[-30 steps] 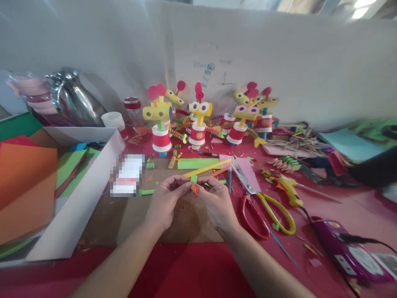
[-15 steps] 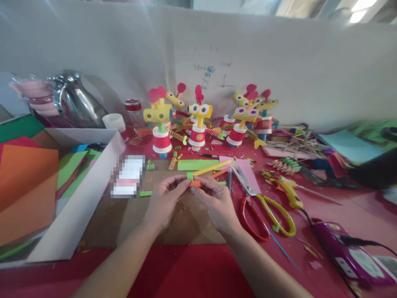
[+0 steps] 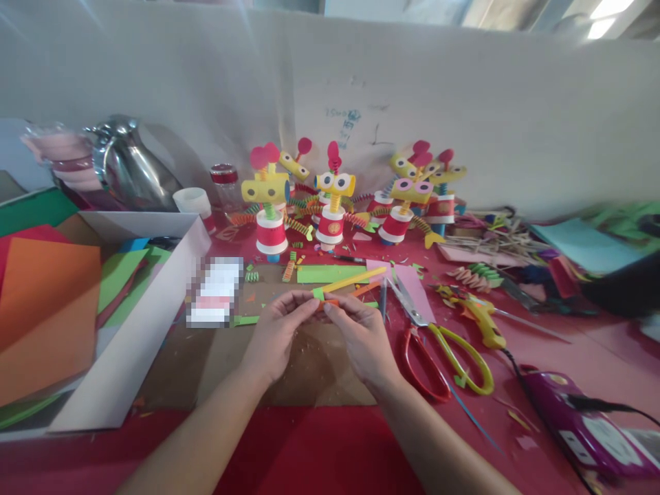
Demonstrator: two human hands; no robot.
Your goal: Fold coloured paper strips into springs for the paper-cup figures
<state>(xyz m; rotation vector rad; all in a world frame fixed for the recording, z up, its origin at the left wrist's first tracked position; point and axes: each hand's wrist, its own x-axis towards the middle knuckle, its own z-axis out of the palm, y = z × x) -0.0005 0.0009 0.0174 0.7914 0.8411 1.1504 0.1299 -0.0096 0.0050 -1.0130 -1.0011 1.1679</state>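
My left hand (image 3: 276,335) and my right hand (image 3: 364,337) meet over a brown cardboard mat (image 3: 227,357), fingertips pinched together. Between them they grip a small folded bundle of green and orange paper strips (image 3: 322,298). The green end shows above my left fingertips; the orange part lies under my right fingers. Loose yellow, green and orange paper strips (image 3: 355,278) lie on the table just beyond my hands.
Red-and-yellow scissors (image 3: 438,344) lie right of my right hand, a yellow glue gun (image 3: 482,317) and a purple power strip (image 3: 582,426) further right. Several paper-cup figures (image 3: 330,206) stand at the back. A white box (image 3: 134,330) with coloured sheets is at left, beside a metal jug (image 3: 126,168).
The orange strip has been folded flat across the bundle and my right fingers now press down over it. Both hands stay in the same place.
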